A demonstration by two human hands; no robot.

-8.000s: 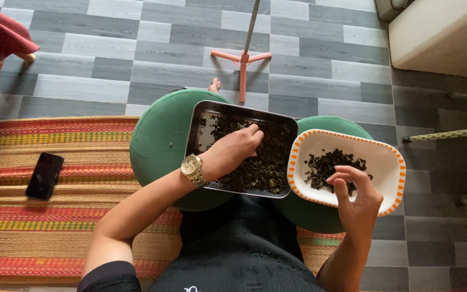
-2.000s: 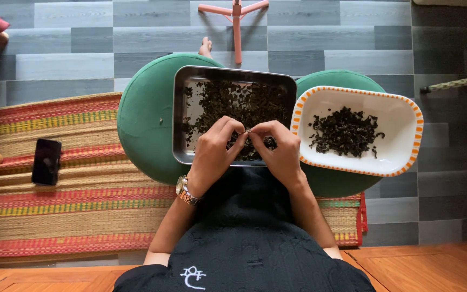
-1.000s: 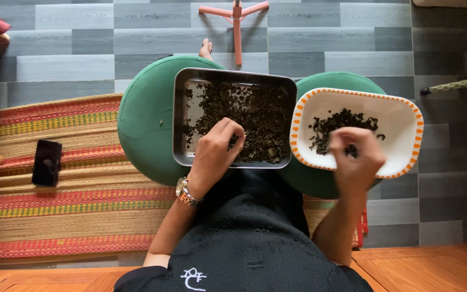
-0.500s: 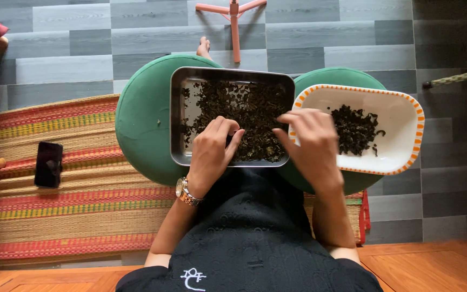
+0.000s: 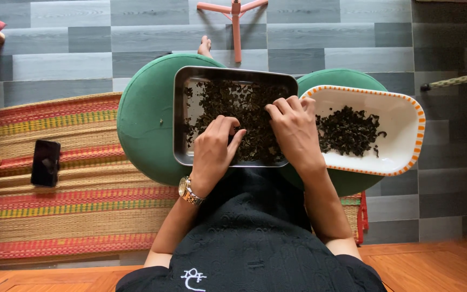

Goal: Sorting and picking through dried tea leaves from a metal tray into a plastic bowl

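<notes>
Left hand [image 5: 214,148] and right hand [image 5: 293,130] rest in the metal tray [image 5: 182,108] on the green cushion [image 5: 144,119], fingers [image 5: 285,106] slightly spread, pressing the dark dried leaves [image 5: 228,103]. White bowl [image 5: 401,116] adjoins the tray's right edge.

- I look down and see my left hand [image 5: 213,148] and my right hand [image 5: 293,130] side by side, both resting in a shiny metal tray [image 5: 182,116].
- The tray is full of dark dried leaves [image 5: 228,100], and my fingers touch them.
- A gold watch [image 5: 189,190] is on my left wrist.
- The tray sits on a round green cushion [image 5: 144,119].
- Just to the right is a white dish with an orange rim [image 5: 401,140]. It has a small heap of the same dark leaves [image 5: 348,130].
- On the left, a black phone [image 5: 45,163] lies on a striped woven mat [image 5: 55,216].
- Far off, a pink stand [image 5: 236,13] is on the grey floor [image 5: 55,59].
</notes>
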